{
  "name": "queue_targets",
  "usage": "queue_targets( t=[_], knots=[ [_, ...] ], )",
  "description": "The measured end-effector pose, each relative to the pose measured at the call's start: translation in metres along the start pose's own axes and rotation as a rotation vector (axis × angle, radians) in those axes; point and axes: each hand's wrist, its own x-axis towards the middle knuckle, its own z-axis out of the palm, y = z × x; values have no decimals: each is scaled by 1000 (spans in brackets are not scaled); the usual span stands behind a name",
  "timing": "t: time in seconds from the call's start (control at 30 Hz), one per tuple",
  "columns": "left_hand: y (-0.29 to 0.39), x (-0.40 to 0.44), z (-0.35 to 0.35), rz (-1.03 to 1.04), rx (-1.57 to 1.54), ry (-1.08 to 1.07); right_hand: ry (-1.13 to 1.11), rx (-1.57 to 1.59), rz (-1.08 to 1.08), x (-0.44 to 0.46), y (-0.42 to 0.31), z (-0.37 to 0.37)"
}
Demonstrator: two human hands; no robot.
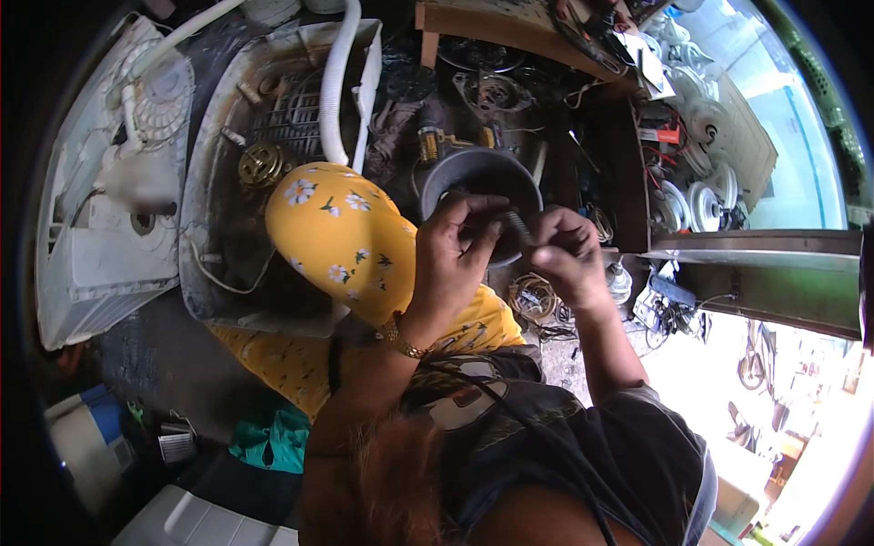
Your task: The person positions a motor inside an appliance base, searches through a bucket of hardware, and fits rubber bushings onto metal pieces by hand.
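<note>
Dark and ribbed, a rod (521, 228) sits pinched in the right hand (573, 259), left hand's grip (451, 264) unclear.

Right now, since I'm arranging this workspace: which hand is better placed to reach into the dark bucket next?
Probably the left hand: its fingers appear over the bucket, while the right hand sits mostly beyond the rim's right side. A small ridged piece lies between both hands.
</note>
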Motion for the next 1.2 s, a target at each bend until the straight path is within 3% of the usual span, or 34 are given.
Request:
queue_targets(
  t=[0.1, 0.17, 0.23, 0.33, 0.4, 0.43, 0.5, 0.53, 0.63, 0.73, 0.87, 0.97, 1.2],
  knots=[
    [2, 3, -5, -80, -130, 59, -42, 299, -9, 7, -2, -4],
    [2, 6, -15, -16, 29, 6, -15, 486, -20, 15, 0, -6],
    [17, 10, -20, 5, 60, -102, 191, 635, 125, 24, -7, 1],
    [50, 19, -18, 67, 208, -144, 23, 569, 174, 43, 20, -19],
    [59, 30, -25, 164, 348, -147, -37, 349, 133, 60, 10, -11],
    [66, 36, -31, 151, 439, -145, -61, 109, 44, 67, -5, 9],
    [71, 49, -43, 234, 327, -159, -145, -313, -161, 89, -23, 35],
    [73, 57, -52, 312, 431, -145, -196, -334, -176, 102, -30, 40],
    [100, 61, -74, 68, 95, -140, -312, -347, -186, 137, -34, 53],
    [103, 68, -101, 93, 30, -99, -438, -480, -242, 169, -30, 69],
    [97, 84, -135, 119, -61, -37, -565, -367, -100, 209, -10, 86],
    [82, 99, -165, 88, -84, 24, -542, -282, -92, 235, 16, 100],
    [21, 124, -202, -105, -290, 63, -468, -131, 149, 259, 99, 85]
  ],
)
